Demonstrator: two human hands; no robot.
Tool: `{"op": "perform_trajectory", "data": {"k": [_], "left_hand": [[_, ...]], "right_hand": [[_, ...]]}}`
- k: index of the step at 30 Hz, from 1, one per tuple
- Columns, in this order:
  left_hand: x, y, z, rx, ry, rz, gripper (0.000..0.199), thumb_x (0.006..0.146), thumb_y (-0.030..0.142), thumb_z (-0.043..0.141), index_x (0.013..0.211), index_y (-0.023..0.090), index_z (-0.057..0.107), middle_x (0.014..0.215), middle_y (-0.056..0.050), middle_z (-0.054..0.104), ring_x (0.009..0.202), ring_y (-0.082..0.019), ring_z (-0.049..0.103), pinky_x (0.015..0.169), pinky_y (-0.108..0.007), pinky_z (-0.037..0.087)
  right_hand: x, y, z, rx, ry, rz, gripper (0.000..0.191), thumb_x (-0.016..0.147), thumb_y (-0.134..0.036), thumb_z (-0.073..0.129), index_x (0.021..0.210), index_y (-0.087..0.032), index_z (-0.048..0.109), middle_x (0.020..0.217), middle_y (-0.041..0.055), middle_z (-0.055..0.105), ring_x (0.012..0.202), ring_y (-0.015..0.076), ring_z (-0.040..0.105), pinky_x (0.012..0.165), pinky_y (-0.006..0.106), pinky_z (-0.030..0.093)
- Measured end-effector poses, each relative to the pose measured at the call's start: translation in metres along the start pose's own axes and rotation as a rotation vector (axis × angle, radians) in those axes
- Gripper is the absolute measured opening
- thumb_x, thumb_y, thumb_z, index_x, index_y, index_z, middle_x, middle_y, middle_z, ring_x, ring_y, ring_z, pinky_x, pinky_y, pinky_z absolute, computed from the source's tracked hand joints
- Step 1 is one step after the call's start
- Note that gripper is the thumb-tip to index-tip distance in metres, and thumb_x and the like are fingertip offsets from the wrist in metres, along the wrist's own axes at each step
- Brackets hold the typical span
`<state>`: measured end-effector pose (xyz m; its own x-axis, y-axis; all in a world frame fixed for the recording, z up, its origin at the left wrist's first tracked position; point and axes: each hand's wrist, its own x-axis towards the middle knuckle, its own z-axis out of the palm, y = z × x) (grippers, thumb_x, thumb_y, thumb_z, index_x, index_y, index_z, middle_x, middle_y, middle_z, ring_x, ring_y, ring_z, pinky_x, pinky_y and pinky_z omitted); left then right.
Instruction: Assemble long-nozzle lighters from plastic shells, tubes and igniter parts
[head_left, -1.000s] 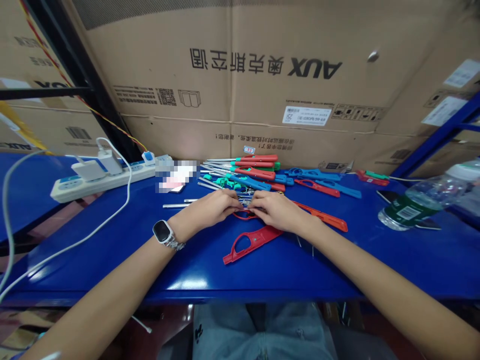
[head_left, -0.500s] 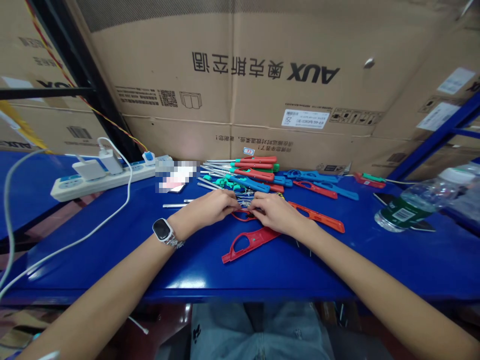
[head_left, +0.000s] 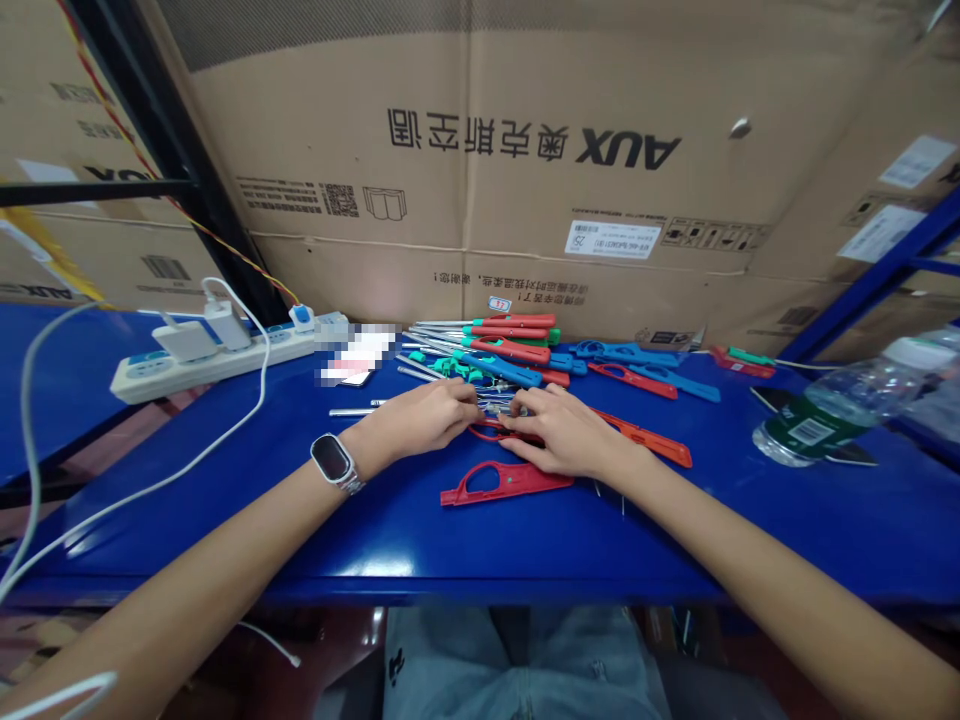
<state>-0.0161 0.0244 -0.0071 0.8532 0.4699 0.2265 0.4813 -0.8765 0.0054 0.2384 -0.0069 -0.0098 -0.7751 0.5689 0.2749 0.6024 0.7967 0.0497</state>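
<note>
My left hand [head_left: 442,410], a watch on its wrist, is closed in a pinch at the left end of a red plastic lighter casing [head_left: 487,431] lying on the table. My right hand [head_left: 559,428] rests over the casing's other end, fingers bent but apart; part of the casing is hidden beneath it. Nearer me lies another red casing half [head_left: 510,482] with an oval trigger opening. An orange casing half [head_left: 652,442] sticks out to the right of my right hand. Thin metal parts [head_left: 495,400] lie between and behind my fingers.
Long-tube lighters [head_left: 517,348] with red and blue handles are piled behind my hands, by small green parts [head_left: 450,366]. Blue casings [head_left: 630,354] lie right of them. A power strip [head_left: 217,358] with chargers stands left, a water bottle [head_left: 825,415] right. Cardboard [head_left: 465,200] forms the back wall.
My right hand has loosened, its fingers spreading over the casing. The nearer red casing half has turned to lie more level. My left hand stays pinched in about the same place.
</note>
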Motion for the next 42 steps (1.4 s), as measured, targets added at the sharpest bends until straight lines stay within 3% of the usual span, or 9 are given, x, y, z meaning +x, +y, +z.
{"op": "perform_trajectory", "data": {"k": [8, 16, 22, 28, 35, 39, 42], "left_hand": [[-0.008, -0.004, 0.003, -0.077, 0.009, -0.092, 0.026, 0.103, 0.02, 0.051, 0.107, 0.015, 0.075, 0.103, -0.009, 0.069, 0.091, -0.02, 0.067, 0.084, -0.032, 0.053], [-0.004, -0.009, 0.01, -0.08, 0.037, -0.085, 0.024, 0.105, 0.024, 0.05, 0.104, 0.016, 0.074, 0.098, -0.008, 0.067, 0.089, -0.02, 0.065, 0.082, -0.032, 0.052], [-0.002, -0.005, 0.006, -0.064, 0.016, -0.09, 0.025, 0.105, 0.023, 0.051, 0.104, 0.015, 0.075, 0.1, -0.01, 0.069, 0.09, -0.022, 0.066, 0.083, -0.034, 0.053], [-0.005, -0.005, 0.005, -0.132, 0.014, -0.09, 0.026, 0.105, 0.023, 0.052, 0.112, 0.015, 0.075, 0.105, -0.01, 0.07, 0.095, -0.022, 0.068, 0.088, -0.035, 0.054], [0.0, -0.003, 0.003, -0.099, -0.009, -0.086, 0.028, 0.104, 0.022, 0.048, 0.107, 0.016, 0.075, 0.102, -0.011, 0.07, 0.092, -0.021, 0.067, 0.084, -0.034, 0.053], [-0.007, 0.0, -0.005, -0.136, 0.001, -0.151, 0.026, 0.093, 0.024, 0.063, 0.116, 0.017, 0.073, 0.107, -0.01, 0.07, 0.095, -0.023, 0.066, 0.087, -0.037, 0.052], [-0.013, 0.002, -0.011, -0.118, -0.01, -0.219, 0.027, 0.085, 0.025, 0.068, 0.11, 0.018, 0.075, 0.109, -0.01, 0.069, 0.098, -0.025, 0.064, 0.091, -0.04, 0.05]], "right_hand": [[-0.001, -0.001, 0.0, 0.025, 0.037, 0.014, 0.031, 0.106, -0.035, 0.053, 0.111, -0.02, 0.079, 0.102, 0.0094, 0.071, 0.091, 0.022, 0.061, 0.084, 0.039, 0.036], [0.013, -0.003, 0.006, 0.259, 0.06, 0.269, 0.012, 0.097, -0.023, 0.068, 0.094, -0.022, 0.079, 0.1, 0.0044, 0.074, 0.092, 0.02, 0.067, 0.084, 0.037, 0.038], [0.015, -0.004, 0.007, 0.284, 0.064, 0.301, 0.011, 0.095, -0.017, 0.068, 0.094, -0.021, 0.078, 0.101, 0.0048, 0.075, 0.095, 0.0217, 0.067, 0.083, 0.037, 0.04], [0.012, -0.006, 0.005, 0.386, 0.089, 0.394, 0.013, 0.092, -0.014, 0.069, 0.089, -0.021, 0.079, 0.097, 0.0044, 0.075, 0.079, 0.0165, 0.067, 0.074, 0.032, 0.044], [0.015, 0.001, -0.002, 0.341, 0.0, 0.35, 0.016, 0.092, -0.017, 0.068, 0.093, -0.024, 0.082, 0.1, 0.0035, 0.074, 0.079, 0.0163, 0.066, 0.069, 0.031, 0.043], [0.015, 0.004, -0.002, 0.367, 0.001, 0.352, 0.017, 0.092, -0.016, 0.068, 0.093, -0.025, 0.082, 0.096, 0.0031, 0.073, 0.079, 0.0157, 0.065, 0.067, 0.03, 0.043], [0.014, 0.004, -0.001, 0.357, 0.017, 0.336, 0.017, 0.093, -0.017, 0.067, 0.094, -0.024, 0.083, 0.096, 0.0041, 0.073, 0.079, 0.0164, 0.066, 0.068, 0.031, 0.043]]}}
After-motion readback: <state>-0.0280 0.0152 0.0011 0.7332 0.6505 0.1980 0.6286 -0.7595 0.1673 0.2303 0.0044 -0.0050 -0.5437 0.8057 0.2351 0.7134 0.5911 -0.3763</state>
